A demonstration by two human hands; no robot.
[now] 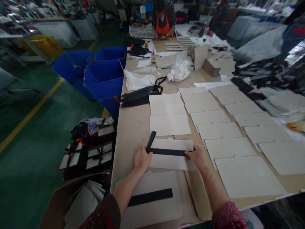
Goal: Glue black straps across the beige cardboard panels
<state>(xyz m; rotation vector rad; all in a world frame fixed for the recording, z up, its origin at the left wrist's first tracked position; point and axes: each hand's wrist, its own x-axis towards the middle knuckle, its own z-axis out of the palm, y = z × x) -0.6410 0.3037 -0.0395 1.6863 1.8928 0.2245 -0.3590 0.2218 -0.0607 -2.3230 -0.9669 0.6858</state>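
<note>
A black fabric strip (169,152) lies straight across a light grey board (171,163) in front of me. My left hand (143,158) is closed at the strip's left end, and a short bundle of black strips (151,141) sticks up from its fingers. At the right end, my right hand (197,156) pinches the strip against the board's edge, thumb on top. Nearer to me is a stack of boards (166,211) with another black strip (152,196) across its top, partly behind my left forearm.
Overlapping rows of boards (245,178) cover the table's right side. Black straps (138,97) and a clear plastic bag (179,68) lie farther back. Blue bins (105,79) and a cardboard box (56,203) stand left of the table. A person in an orange apron (163,27) works opposite.
</note>
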